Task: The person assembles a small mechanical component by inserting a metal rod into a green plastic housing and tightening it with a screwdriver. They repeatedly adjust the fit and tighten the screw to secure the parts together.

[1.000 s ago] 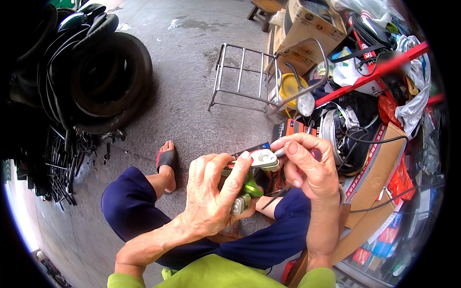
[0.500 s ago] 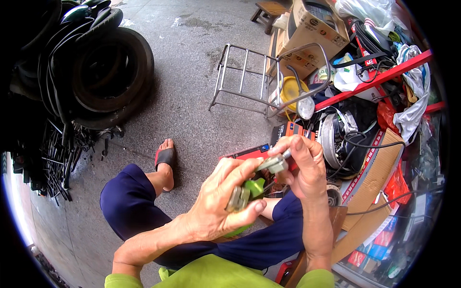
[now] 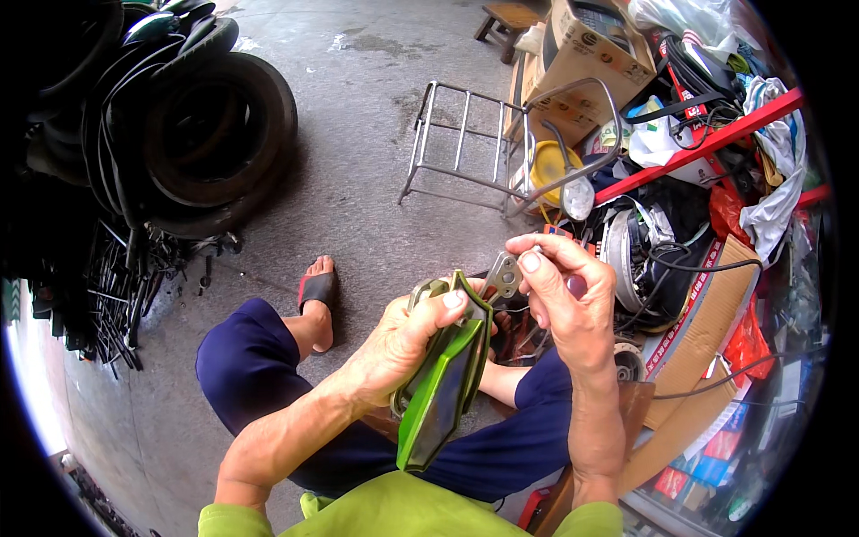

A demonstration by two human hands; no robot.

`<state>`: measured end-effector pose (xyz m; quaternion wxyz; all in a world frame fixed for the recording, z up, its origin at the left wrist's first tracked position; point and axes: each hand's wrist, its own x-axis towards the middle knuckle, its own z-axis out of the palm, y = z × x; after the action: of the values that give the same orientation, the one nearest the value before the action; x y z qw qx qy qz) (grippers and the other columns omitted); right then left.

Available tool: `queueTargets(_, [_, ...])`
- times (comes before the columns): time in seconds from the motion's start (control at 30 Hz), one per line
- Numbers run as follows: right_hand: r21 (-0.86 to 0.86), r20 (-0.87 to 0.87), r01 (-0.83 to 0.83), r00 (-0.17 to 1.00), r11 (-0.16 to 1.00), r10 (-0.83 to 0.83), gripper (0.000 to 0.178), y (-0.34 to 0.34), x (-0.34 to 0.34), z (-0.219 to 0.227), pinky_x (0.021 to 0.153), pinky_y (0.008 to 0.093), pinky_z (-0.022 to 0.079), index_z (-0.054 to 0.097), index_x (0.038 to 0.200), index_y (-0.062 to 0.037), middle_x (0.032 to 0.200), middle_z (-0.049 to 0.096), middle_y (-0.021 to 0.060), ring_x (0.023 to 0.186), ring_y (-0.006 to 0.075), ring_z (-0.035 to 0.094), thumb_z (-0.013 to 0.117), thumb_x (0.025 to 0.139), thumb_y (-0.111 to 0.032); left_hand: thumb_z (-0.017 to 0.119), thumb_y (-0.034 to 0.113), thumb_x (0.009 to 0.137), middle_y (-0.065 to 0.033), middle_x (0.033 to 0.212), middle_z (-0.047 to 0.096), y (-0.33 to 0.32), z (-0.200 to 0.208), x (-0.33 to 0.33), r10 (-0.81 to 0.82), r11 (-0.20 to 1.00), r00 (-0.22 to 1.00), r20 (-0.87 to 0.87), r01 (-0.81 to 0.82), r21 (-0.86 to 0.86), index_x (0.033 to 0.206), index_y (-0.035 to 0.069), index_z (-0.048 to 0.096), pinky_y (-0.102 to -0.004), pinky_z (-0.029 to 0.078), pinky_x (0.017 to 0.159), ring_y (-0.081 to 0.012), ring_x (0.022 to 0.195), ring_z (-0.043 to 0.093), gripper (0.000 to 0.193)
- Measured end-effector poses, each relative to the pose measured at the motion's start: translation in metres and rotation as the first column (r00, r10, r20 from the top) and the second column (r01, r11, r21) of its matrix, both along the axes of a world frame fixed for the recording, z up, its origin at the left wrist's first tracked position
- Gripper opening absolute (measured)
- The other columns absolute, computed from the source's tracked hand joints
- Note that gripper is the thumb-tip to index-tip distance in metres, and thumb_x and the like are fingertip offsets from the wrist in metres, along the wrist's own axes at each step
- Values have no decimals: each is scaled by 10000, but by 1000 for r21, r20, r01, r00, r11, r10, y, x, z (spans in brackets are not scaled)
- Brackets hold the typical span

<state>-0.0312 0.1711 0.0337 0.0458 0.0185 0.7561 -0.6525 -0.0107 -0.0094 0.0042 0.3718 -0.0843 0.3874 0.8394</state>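
The green part [image 3: 428, 403] is held out over the lap, tilted, its long shiny shell slanting down toward the lime-green shirt [image 3: 394, 508]; a grey metal plate with round holes [image 3: 506, 276] stands out beyond its upper end. The left hand [image 3: 389, 353] is closed on the part, thumb pressed along its near top, the other fingers mostly hidden behind it. The right hand [image 3: 573, 309] is just beside the plate, thumb and forefinger pinched nearly together on a small metal piece [image 3: 537, 251] at the plate's outer end; whether the fingertips also touch the plate I cannot tell. A rounded dark-red thing [image 3: 577, 286] shows against that palm, its full shape hidden by the fingers. Below the hands are navy trousers [image 3: 250, 358], and past the left knee a bare foot in a dark sandal [image 3: 315, 288] rests on the grey floor [image 3: 376, 215]. To the right lies flattened cardboard [image 3: 689, 340], crossed by a black cable. Farther off, a metal rack [image 3: 461, 132] stands near a yellow bucket [image 3: 544, 170], with dark tyres [image 3: 279, 125] piled well apart on the left. Beyond are a cardboard box [image 3: 586, 76] and a low wooden stool [image 3: 514, 16].
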Motion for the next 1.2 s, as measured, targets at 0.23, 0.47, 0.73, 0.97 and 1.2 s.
queueTargets(0.23, [-67, 46, -11, 999, 998, 14, 419, 0, 1, 3, 428, 150, 317, 556, 1127, 28, 853, 564, 30, 509, 2, 434, 697, 818, -217, 347, 671, 851, -60, 1026, 591, 1, -10, 2, 29, 996, 1000, 2, -29, 88, 1220, 24, 506, -254, 477, 788, -104, 930, 549, 762])
queueTargets(0.47, [200, -75, -358, 922, 912, 379, 588, 3, 3, 20, 438, 139, 339, 599, 1144, -25, 1043, 559, 72, 518, -13, 440, 846, 631, -172, 381, 636, 872, 12, 835, 601, 2, -22, 10, 13, 1000, 979, -202, -17, -17, 1146, 46, 548, -206, 447, 602, -41, 718, 534, 672])
queueTargets(0.73, [289, -75, -400, 896, 870, 438, 578, 12, 1, 15, 443, 158, 337, 632, 1106, -56, 1036, 560, 55, 492, 0, 414, 855, 577, -121, 890, 302, 560, -92, 1085, 581, -6, -2, 3, -148, 948, 818, -556, -43, -316, 1205, -11, 463, -295, 430, 881, -154, 1027, 539, 835])
queueTargets(0.97, [327, -200, -349, 883, 878, 425, 560, 5, 1, 14, 450, 157, 369, 646, 1096, -63, 1129, 544, 88, 513, 15, 444, 849, 577, -113, 867, 253, 613, -43, 990, 596, -11, 3, 1, -102, 984, 889, -447, 23, -179, 1170, 6, 488, -262, 460, 796, -109, 928, 560, 718])
queueTargets(1.2, [543, -517, -156, 711, 825, 476, 453, -7, 6, 3, 441, 226, 472, 656, 1070, -51, 1105, 578, 154, 561, 80, 585, 796, 667, -203, 819, 175, 685, 12, 829, 613, -9, 1, 0, 10, 1000, 947, -321, -9, 5, 934, 31, 624, -221, 465, 699, -55, 785, 551, 348])
